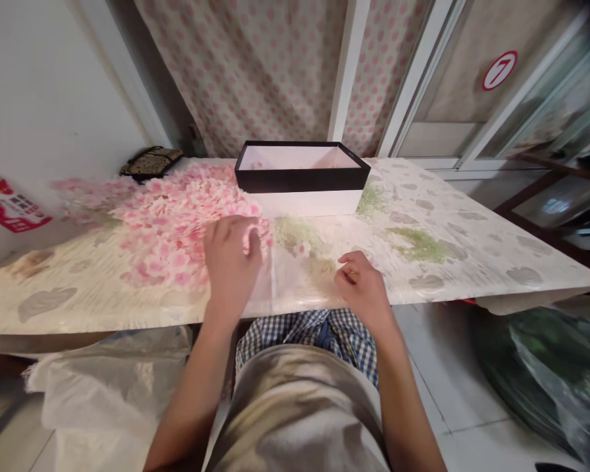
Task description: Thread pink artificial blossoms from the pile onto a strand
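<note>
1. A left hand (232, 252), fingers curved and thumb spread apart, reaches to the edge of a heap of pink blossoms (177, 216) on a patterned tablecloth (314, 288).
2. The right hand (358, 278) curls its fingers inward near pale green sprigs (319, 265); whether it pinches anything cannot be told.
3. The blossoms lie left of and beside an open black-and-white box (302, 200), whose rim bears a tiny, unreadable mark.
4. A red-ringed "7" sign (500, 71) marks the glass panel at right; a red label (14, 206) at far left carries illegible lettering.
</note>
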Demonstrator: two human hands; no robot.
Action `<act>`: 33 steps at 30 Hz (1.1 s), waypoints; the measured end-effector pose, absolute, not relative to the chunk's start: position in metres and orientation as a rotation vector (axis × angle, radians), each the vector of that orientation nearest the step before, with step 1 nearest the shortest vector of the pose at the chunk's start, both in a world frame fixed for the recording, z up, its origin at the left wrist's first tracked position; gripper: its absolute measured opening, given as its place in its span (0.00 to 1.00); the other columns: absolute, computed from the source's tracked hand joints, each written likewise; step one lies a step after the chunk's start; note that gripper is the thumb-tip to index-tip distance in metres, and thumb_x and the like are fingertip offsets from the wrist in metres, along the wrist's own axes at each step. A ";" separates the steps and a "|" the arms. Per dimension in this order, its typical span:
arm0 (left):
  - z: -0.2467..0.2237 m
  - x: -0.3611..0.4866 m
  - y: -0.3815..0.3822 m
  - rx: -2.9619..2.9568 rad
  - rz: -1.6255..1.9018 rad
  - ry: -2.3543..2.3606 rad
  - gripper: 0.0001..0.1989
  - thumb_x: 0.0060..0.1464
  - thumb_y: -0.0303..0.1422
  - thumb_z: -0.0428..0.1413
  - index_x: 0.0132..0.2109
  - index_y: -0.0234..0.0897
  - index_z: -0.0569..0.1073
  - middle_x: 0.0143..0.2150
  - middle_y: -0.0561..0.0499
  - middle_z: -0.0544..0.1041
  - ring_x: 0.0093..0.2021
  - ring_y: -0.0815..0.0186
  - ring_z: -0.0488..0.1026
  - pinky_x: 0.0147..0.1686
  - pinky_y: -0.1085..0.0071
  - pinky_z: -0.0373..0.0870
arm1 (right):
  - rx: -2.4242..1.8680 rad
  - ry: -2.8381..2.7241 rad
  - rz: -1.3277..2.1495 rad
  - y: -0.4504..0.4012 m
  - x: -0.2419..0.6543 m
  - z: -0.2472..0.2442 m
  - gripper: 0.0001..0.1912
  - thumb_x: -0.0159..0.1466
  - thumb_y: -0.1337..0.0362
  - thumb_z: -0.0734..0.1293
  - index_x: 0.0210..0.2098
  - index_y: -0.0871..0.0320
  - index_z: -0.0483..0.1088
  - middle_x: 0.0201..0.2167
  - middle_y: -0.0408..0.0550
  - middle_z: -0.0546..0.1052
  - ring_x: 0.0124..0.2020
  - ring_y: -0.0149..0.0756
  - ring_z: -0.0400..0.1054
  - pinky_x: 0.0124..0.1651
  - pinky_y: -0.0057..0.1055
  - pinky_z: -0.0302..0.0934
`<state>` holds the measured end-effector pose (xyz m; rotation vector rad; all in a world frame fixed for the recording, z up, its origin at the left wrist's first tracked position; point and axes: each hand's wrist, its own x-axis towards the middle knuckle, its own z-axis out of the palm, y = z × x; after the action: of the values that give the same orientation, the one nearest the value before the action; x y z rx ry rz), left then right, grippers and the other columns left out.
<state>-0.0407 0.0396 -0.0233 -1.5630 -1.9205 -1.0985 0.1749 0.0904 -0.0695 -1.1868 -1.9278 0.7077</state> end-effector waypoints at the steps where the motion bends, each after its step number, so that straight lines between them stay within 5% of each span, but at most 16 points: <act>1: -0.019 -0.050 0.043 -1.479 -1.072 -1.962 0.13 0.59 0.30 0.50 0.48 0.39 0.74 0.46 0.43 0.75 0.51 0.51 0.68 0.54 0.54 0.61 | -1.126 -1.877 0.826 0.092 0.178 -0.071 0.12 0.59 0.68 0.59 0.43 0.58 0.65 0.20 0.37 0.67 0.18 0.29 0.63 0.24 0.26 0.57; 5: -0.009 -0.080 0.061 -1.354 -0.983 -2.137 0.22 0.54 0.33 0.56 0.57 0.38 0.69 0.49 0.40 0.76 0.54 0.43 0.64 0.52 0.49 0.58 | -0.913 -1.637 1.261 0.095 0.184 -0.074 0.10 0.60 0.61 0.64 0.40 0.58 0.70 0.29 0.43 0.73 0.19 0.27 0.65 0.22 0.26 0.61; 12: -0.006 -0.086 0.076 -1.486 -1.014 -2.155 0.22 0.49 0.23 0.55 0.53 0.38 0.72 0.36 0.46 0.79 0.48 0.49 0.70 0.53 0.50 0.56 | -0.856 -1.605 1.277 0.094 0.184 -0.079 0.11 0.63 0.55 0.65 0.36 0.57 0.65 0.26 0.40 0.71 0.19 0.25 0.66 0.22 0.24 0.62; 15: -0.009 -0.084 0.073 -1.515 -1.289 -2.024 0.21 0.49 0.24 0.54 0.52 0.37 0.72 0.37 0.49 0.77 0.44 0.58 0.72 0.52 0.58 0.61 | -0.850 -1.584 1.287 0.094 0.184 -0.079 0.11 0.64 0.55 0.64 0.37 0.55 0.61 0.26 0.39 0.72 0.19 0.26 0.67 0.22 0.23 0.62; 21: -0.016 -0.062 0.058 -1.688 -2.166 -1.960 0.11 0.47 0.29 0.57 0.40 0.36 0.76 0.28 0.54 0.71 0.28 0.70 0.67 0.29 0.74 0.63 | -0.854 -1.553 1.332 0.091 0.184 -0.074 0.12 0.63 0.55 0.64 0.40 0.56 0.62 0.32 0.45 0.77 0.20 0.26 0.68 0.23 0.24 0.63; 27: -0.026 -0.037 0.045 -1.837 -2.312 -2.089 0.01 0.47 0.27 0.56 0.30 0.34 0.72 0.25 0.55 0.72 0.26 0.71 0.68 0.27 0.76 0.64 | -0.811 -1.595 1.316 0.093 0.183 -0.076 0.08 0.61 0.60 0.67 0.34 0.58 0.69 0.24 0.41 0.73 0.17 0.24 0.61 0.21 0.23 0.58; 33: -0.020 -0.007 0.031 -2.156 -2.331 -2.145 0.10 0.51 0.32 0.57 0.26 0.35 0.66 0.20 0.56 0.70 0.20 0.72 0.68 0.22 0.76 0.65 | -0.766 -1.556 1.312 0.075 0.187 -0.070 0.05 0.63 0.62 0.67 0.37 0.55 0.67 0.32 0.44 0.79 0.19 0.25 0.66 0.23 0.25 0.60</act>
<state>-0.0070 0.0306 -0.0201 -2.1559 -2.1455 -2.3312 0.1871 0.0747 -0.0703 -0.7663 -1.5562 1.3122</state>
